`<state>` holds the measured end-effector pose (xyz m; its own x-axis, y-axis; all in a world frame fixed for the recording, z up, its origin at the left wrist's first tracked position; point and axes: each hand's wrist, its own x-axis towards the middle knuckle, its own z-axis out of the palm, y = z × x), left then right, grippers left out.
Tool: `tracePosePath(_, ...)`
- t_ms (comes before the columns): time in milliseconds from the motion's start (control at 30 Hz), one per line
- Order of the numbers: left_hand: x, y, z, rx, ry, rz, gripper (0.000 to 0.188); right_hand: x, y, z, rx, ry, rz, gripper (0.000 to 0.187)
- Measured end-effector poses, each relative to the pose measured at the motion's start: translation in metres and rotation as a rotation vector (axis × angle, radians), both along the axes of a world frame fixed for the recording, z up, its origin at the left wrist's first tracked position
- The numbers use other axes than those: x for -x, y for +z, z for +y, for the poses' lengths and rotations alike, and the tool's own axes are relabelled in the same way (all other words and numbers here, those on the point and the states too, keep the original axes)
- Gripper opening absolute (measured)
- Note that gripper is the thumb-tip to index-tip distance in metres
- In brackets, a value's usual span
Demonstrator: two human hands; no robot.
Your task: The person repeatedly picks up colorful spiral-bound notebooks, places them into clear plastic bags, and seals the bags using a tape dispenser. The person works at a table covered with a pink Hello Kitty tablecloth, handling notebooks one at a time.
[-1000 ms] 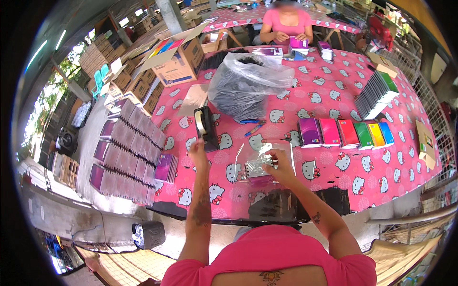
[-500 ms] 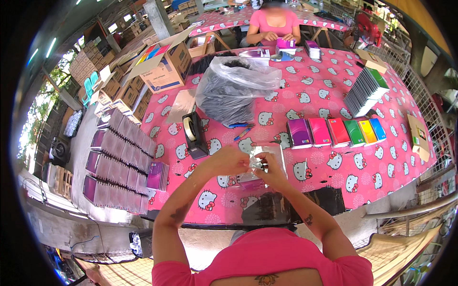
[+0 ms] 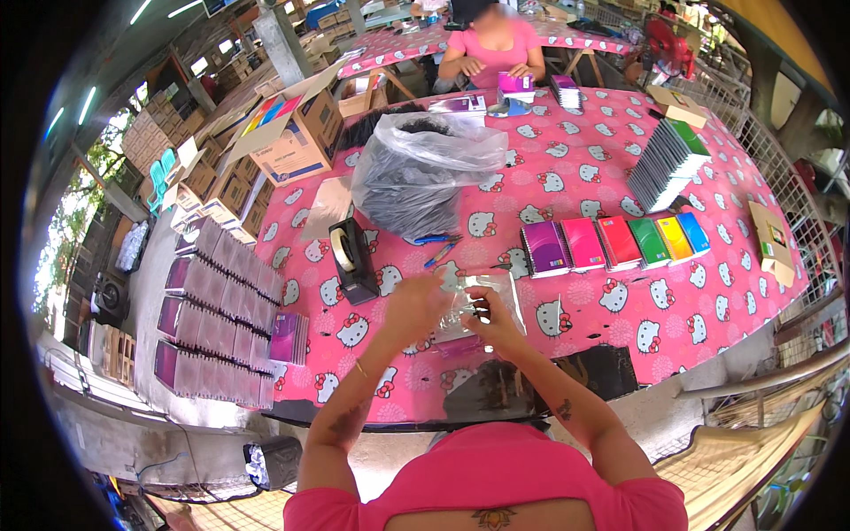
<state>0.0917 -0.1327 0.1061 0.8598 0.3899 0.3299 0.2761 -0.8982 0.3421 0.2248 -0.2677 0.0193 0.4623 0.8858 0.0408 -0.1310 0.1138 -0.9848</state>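
A clear plastic bag (image 3: 506, 288) lies on the table in front of me, shiny and creased. Something flat and pale with a purple edge (image 3: 460, 345) shows through or under it. My right hand (image 3: 496, 323) has its fingers curled together on the bag's upper part, pinching the plastic. Just left of it, my left hand (image 3: 414, 305) is at the bag's left side, its fingers smeared by motion; what they hold, if anything, is hidden. A black tape dispenser (image 3: 354, 265) stands to the left of my left hand. Pens (image 3: 438, 248) lie beyond the hands.
Stacked spiral notebooks (image 3: 217, 314) stand at the left, a small purple pile (image 3: 288, 338) beside them. Coloured notebooks (image 3: 615, 243) form a row at right, before a tall stack (image 3: 664, 168). A bulky plastic sack (image 3: 412, 173) sits mid-table. Across it sits a co-worker (image 3: 496, 49).
My left hand has shifted slightly left, away from my right hand, and is blurred. My right hand stays on the bag. The co-worker's hands have moved apart. The view has tilted slightly.
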Motion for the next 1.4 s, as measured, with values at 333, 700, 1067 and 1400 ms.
tracePosePath(333, 0.007, 0.010, -0.043, 0.216, 0.202, 0.126, 0.070, 0.037, -0.016, -0.059, 0.308, 0.382, 0.967, 0.046)
tracePosePath(700, 0.045, -0.064, -0.065, 0.886, 0.057, -0.444, 0.082, -0.037, 0.016, -0.037, 0.243, 0.362, -0.138, 0.068)
tracePosePath(1067, 0.085, -0.063, 0.067, 0.293, 0.754, -0.581, 0.036, -0.025, 0.103, -0.029, -0.140, -0.006, -0.635, 0.034)
tracePosePath(1400, 0.111, -0.091, 0.155, 1.125, 0.801, -0.599, 0.019, 0.027, 0.115, -0.022, 0.117, 0.165, -1.392, 0.039)
